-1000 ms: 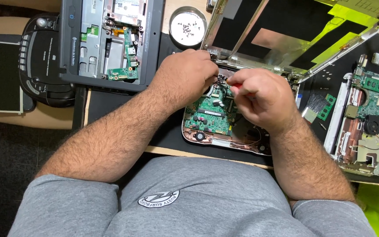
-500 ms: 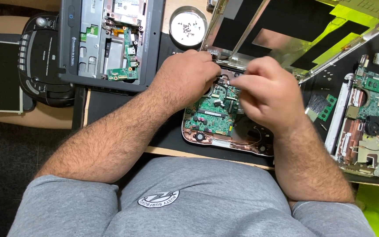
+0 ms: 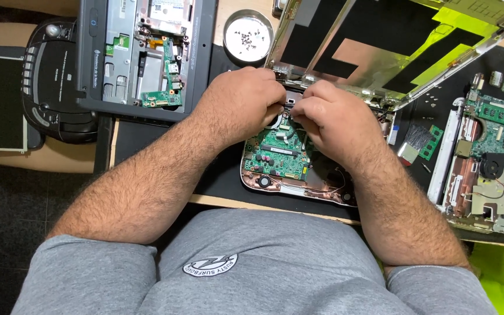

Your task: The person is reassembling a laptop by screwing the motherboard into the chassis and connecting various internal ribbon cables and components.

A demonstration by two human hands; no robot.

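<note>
**Both hands worked at the hinge edge of an opened small laptop**

The opened laptop base (image 3: 298, 175) lay on the counter (image 3: 217, 201) directly in front of the person, its green circuit board (image 3: 278, 154) exposed and its raised lid (image 3: 380, 46) tilted back behind it. The left hand (image 3: 243, 102) and the right hand (image 3: 331, 119) were close together, almost touching, at the rear edge of the board just below the lid's hinge. The fingers of both were curled down as if pinching something small; what they gripped could not be told.

Judged from its look, the board was light, stiff and fragile, with fine wires and small parts that would not bear pulling. It seemed best taken by its bare edges or by the plastic shell around it, not by the parts on its face. The lid looked thin and liable to flex, and it appeared to hang on the hinge alone.

The hands covered the very spot they worked on, so any connector, screw or cable there was hidden. The forearms masked the shell's right corner. A round metal dish (image 3: 248, 36) of small screws stood just behind the left hand; a second opened laptop (image 3: 141, 52) lay to the left, and a third stripped chassis (image 3: 488, 157) to the right was cut off by the frame.
</note>
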